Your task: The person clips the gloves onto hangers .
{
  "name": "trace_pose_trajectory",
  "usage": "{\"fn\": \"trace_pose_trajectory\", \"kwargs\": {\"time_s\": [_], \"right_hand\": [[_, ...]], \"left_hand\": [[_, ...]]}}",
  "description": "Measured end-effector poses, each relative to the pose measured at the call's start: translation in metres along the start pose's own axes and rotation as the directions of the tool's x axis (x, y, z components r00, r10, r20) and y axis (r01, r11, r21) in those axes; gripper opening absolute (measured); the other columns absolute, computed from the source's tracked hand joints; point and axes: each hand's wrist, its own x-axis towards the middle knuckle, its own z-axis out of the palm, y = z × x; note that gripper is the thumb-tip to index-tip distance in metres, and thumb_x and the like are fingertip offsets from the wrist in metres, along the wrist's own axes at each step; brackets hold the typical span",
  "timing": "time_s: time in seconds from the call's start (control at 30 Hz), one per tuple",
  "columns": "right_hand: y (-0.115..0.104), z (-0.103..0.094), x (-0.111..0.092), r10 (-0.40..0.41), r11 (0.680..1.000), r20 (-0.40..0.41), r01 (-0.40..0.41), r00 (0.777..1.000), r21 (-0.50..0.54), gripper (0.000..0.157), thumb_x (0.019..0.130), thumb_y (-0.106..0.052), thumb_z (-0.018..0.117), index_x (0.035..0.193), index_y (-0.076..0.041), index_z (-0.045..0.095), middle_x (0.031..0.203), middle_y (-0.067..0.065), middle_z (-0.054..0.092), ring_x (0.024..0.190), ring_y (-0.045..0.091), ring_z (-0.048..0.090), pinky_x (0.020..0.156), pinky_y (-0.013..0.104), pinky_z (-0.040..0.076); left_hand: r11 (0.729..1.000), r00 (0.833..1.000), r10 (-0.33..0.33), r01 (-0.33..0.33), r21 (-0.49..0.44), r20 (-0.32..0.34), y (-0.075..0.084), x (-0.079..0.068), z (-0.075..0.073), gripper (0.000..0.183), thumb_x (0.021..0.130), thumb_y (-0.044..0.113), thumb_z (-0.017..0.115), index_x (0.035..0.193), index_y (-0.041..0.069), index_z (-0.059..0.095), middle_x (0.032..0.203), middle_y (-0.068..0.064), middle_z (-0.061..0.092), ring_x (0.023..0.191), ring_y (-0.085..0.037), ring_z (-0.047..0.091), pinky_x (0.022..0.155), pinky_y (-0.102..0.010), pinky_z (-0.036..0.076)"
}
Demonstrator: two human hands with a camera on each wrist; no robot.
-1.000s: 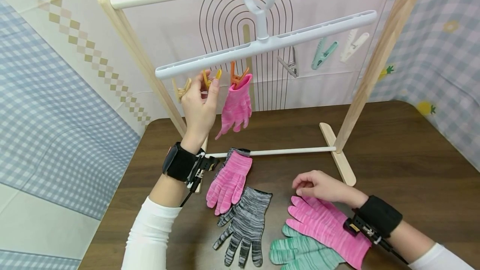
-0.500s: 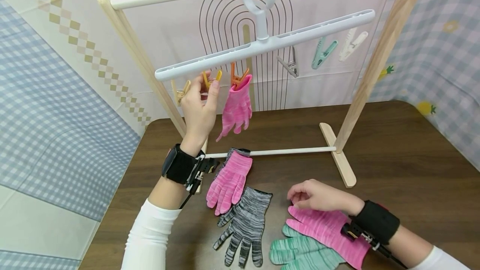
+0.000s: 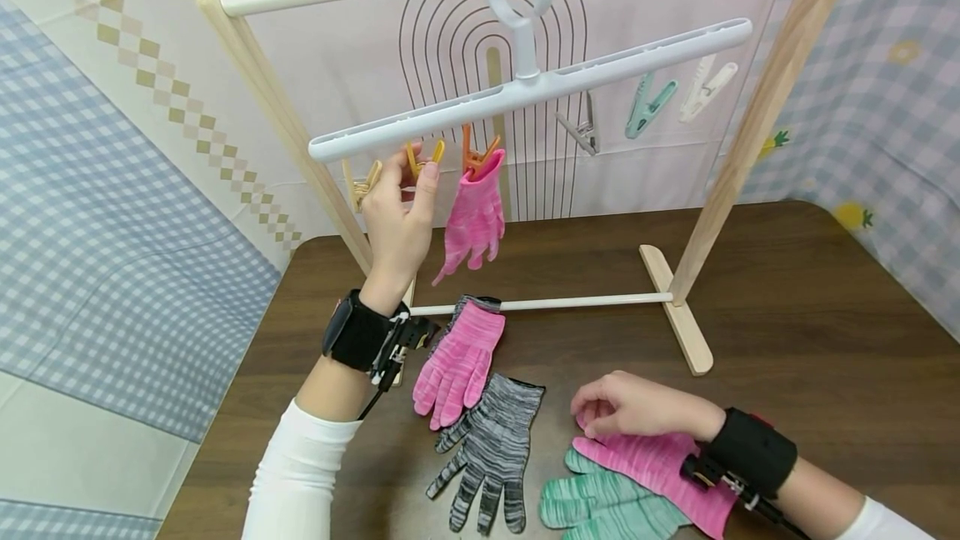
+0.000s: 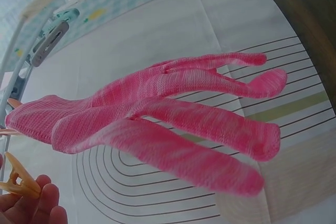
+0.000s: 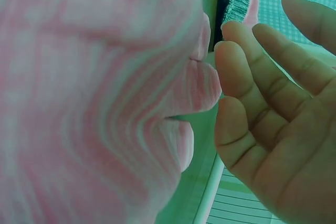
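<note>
Under the left part of a pale hanger (image 3: 600,69), my left hand (image 3: 400,223) pinches a yellow clothespin (image 3: 438,152). In the left wrist view, the same clothespin (image 4: 23,179) sits at the fingertips. Beside it, an orange clothespin (image 3: 472,160) holds a small pink glove (image 3: 474,215) by its cuff, fingers hanging down. My right hand (image 3: 637,405) hovers over or rests on a larger pink glove (image 3: 641,465), which lies partly across a green glove (image 3: 600,502). The right fingers (image 5: 233,72) are loosely bent and hold nothing; contact with the glove cannot be told.
A black-and-grey glove (image 3: 491,440) and another pink glove (image 3: 461,357) lie on the brown table (image 3: 810,340). A tan clothespin (image 3: 363,183) hangs left of my hand; grey (image 3: 583,130), teal (image 3: 647,111) and white clothespins (image 3: 705,92) hang rightward. A wooden rack (image 3: 750,132) bears the hanger.
My right hand has moved down and slightly left, over the fingers of the larger pink glove. The left hand stays at the yellow clothespin; the hanging glove has barely shifted.
</note>
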Motion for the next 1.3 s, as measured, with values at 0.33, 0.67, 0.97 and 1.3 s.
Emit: {"fn": "trace_pose_trajectory", "kwargs": {"time_s": [0.33,0.67,0.97,1.3], "right_hand": [[-0.001,0.007,0.001,-0.03,0.999,0.031,0.031,0.999,-0.038,0.018,0.084,-0.021,0.062,0.097,-0.009,0.061,0.077,-0.01,0.058,0.067,0.001,0.052,0.06,0.022,0.047],[-0.005,0.014,0.0,0.052,0.998,0.062,-0.049,0.997,-0.039,0.018,0.083,-0.019,0.062,0.098,-0.01,0.06,0.079,-0.013,0.055,0.074,0.001,0.052,0.067,0.024,0.048],[-0.001,0.02,0.003,0.025,0.986,0.029,-0.02,0.999,-0.164,0.015,0.08,-0.018,0.065,0.094,-0.014,0.061,0.079,-0.014,0.05,0.073,0.001,0.047,0.065,0.022,0.045],[0.0,0.019,0.004,0.007,0.944,-0.032,-0.017,0.999,-0.329,0.016,0.078,-0.016,0.066,0.094,-0.015,0.063,0.081,-0.013,0.049,0.076,0.004,0.044,0.066,0.023,0.043]], "left_hand": [[1.0,1.0,-0.006,0.006,-0.019,0.009,0.001,-0.003,-0.001,0.037,0.09,0.027,0.05,0.114,0.0,0.056,0.094,-0.015,0.064,0.082,-0.019,0.057,0.069,-0.039,0.05],[1.0,1.0,0.01,-0.01,-0.013,0.004,-0.001,-0.003,0.0,0.037,0.09,0.027,0.048,0.113,0.0,0.056,0.094,-0.015,0.064,0.082,-0.018,0.057,0.069,-0.038,0.05],[1.0,1.0,0.012,-0.011,-0.01,0.008,0.0,-0.002,-0.001,0.037,0.09,0.027,0.047,0.113,-0.001,0.056,0.092,-0.014,0.064,0.081,-0.018,0.057,0.068,-0.038,0.05],[1.0,1.0,0.015,-0.015,-0.005,0.013,0.001,-0.002,-0.001,0.038,0.09,0.028,0.047,0.113,-0.001,0.056,0.092,-0.015,0.064,0.081,-0.018,0.057,0.069,-0.037,0.05]]}}
